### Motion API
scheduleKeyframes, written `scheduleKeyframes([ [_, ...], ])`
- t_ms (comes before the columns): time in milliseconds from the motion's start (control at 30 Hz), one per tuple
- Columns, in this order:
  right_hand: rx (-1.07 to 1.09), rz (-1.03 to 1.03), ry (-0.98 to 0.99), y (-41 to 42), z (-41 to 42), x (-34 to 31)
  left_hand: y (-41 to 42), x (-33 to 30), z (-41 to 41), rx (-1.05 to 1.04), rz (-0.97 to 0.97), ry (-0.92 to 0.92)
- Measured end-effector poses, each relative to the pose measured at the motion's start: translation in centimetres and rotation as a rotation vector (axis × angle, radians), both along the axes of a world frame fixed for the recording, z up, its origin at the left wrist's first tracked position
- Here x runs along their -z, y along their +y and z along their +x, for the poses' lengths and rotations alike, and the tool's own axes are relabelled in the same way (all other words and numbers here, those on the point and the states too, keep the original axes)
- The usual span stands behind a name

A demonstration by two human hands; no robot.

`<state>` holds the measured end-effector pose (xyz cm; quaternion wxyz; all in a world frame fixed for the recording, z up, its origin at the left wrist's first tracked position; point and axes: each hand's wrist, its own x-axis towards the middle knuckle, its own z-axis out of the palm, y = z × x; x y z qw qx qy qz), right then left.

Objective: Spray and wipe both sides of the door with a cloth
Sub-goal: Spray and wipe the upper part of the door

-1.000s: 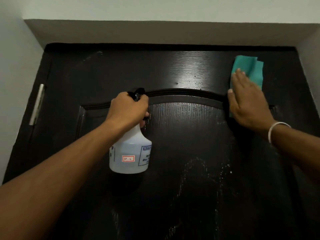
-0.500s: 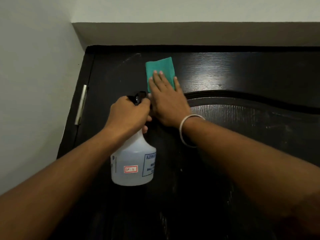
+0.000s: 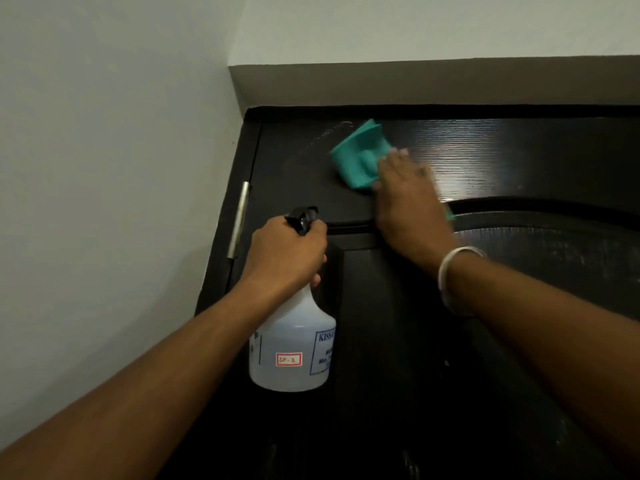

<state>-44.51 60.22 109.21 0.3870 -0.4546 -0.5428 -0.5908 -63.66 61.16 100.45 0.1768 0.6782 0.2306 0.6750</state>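
A dark, wood-grained door [image 3: 519, 157] fills the view, with an arched raised panel below its top rail. My right hand [image 3: 410, 206] lies flat on a teal cloth [image 3: 360, 157] and presses it against the top rail near the door's upper left corner. A white bangle sits on that wrist. My left hand [image 3: 289, 254] grips the neck of a translucent white spray bottle [image 3: 291, 348] with a black trigger head, held upright just in front of the door's left side. The bottle carries a small red-bordered label.
A silver hinge [image 3: 239, 220] sits on the door's left edge. A pale wall [image 3: 104, 168] closes in on the left, and the door frame's soffit [image 3: 415, 84] runs across above the door. Wet streaks show on the arched panel.
My right hand swept the cloth from the door's upper right across to the upper left, and the cloth has tilted. The view shifted left. My left hand kept hold of the bottle.
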Motion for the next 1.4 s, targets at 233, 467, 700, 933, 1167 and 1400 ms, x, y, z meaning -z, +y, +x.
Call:
scheduleKeyframes([
  [233, 0.058, -0.18, -0.419, 1.7, -3.7, -1.8, 0.3, 0.0, -1.4, -0.07, 0.018, -0.038],
  [467, 0.099, 0.121, 0.111, -1.5, 1.8, -5.5, 0.5, -0.1, -3.3, -0.106, 0.003, -0.079],
  [700, 0.023, -0.255, -0.316, 4.7, -11.6, -3.3, -0.2, -0.2, -4.3, -0.163, -0.016, -0.119],
  [933, 0.11, 0.006, -0.135, 0.1, -4.8, -7.0, -0.2, 0.9, -4.1, -0.116, -0.073, -0.049],
  [1167, -0.101, -0.006, -0.085, 2.9, -9.8, -6.1, 0.5, 1.7, -4.8, -0.143, -0.092, -0.025],
  [1400, -0.024, -0.201, -0.31, 3.1, -11.4, -3.6, 0.0, 2.1, -3.9, -0.264, -0.046, -0.04],
])
